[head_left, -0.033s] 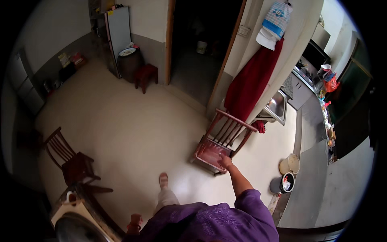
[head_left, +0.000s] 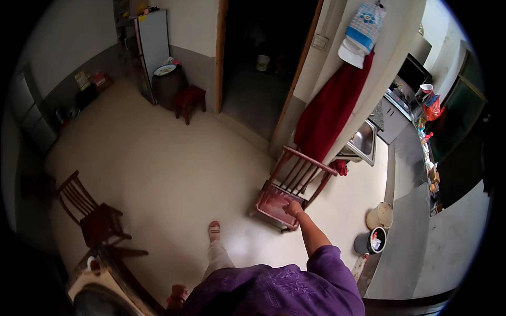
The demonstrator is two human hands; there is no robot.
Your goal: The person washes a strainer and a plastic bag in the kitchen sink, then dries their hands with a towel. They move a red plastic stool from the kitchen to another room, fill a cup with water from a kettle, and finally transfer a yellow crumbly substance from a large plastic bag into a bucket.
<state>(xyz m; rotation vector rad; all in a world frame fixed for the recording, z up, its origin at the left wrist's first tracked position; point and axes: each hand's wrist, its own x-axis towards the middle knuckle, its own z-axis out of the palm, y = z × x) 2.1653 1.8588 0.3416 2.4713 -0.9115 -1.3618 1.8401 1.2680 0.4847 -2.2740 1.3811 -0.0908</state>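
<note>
My right hand (head_left: 293,207) reaches forward from the purple sleeve, its fingers curled. It appears over the seat of a reddish-brown wooden chair (head_left: 274,201) with a slatted back; whether it touches the seat I cannot tell. No held thing shows in it. Low on the left, my left hand (head_left: 178,292) hangs beside my body in a loose fist, with a reddish band at the wrist and nothing visible in it. Close to that hand is a table (head_left: 79,269) bearing a dark round thing and a white cup (head_left: 93,263).
Another wooden chair (head_left: 99,221) stands at left. A red stool (head_left: 191,101) and a dark barrel (head_left: 167,87) are beside the dark doorway (head_left: 258,89). A dark red cloth (head_left: 332,110) hangs behind the near chair. Two buckets (head_left: 363,243) stand at right, below a metal sink (head_left: 363,138).
The view has shifted very slightly, and the near chair appears a little lower. My foot shows more sharply. Both hands keep nearly the same pose.
</note>
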